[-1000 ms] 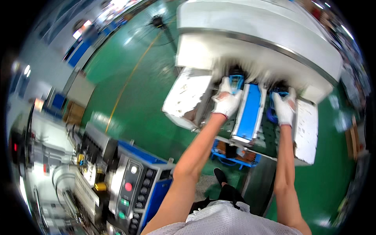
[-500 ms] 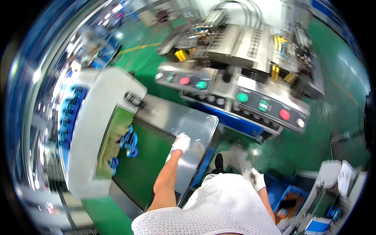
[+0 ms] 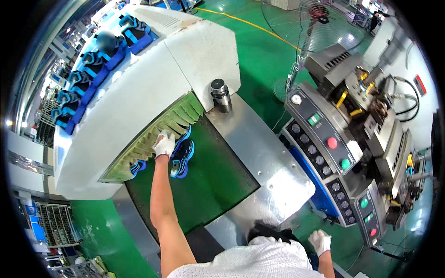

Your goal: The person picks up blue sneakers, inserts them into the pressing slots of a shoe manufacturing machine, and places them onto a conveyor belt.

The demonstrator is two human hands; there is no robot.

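Note:
My left hand [image 3: 164, 144], in a white glove, reaches over the green conveyor belt [image 3: 208, 185] to the green flap curtain [image 3: 153, 150] of a white machine. Its fingers are bent but loosely apart, right beside a pair of black-and-blue shoes [image 3: 184, 157] lying at the curtain; whether they touch one is hidden. Another blue shoe [image 3: 137, 167] pokes out from under the flaps, left of my wrist. At my right side hangs my right hand [image 3: 320, 242], also gloved, its fingers slightly curled with nothing in them.
A steel flask [image 3: 221, 96] stands on the metal edge by the machine housing [image 3: 139, 92]. Several blue-and-black shoes [image 3: 92, 65] line the machine's far side. To the right are a press machine with button panels [image 3: 324, 134] and, behind, a large fan [image 3: 320, 14].
My view has turned left toward the conveyor. My left hand has moved from the metal edge across the belt to the shoes. My right hand stays low at my side.

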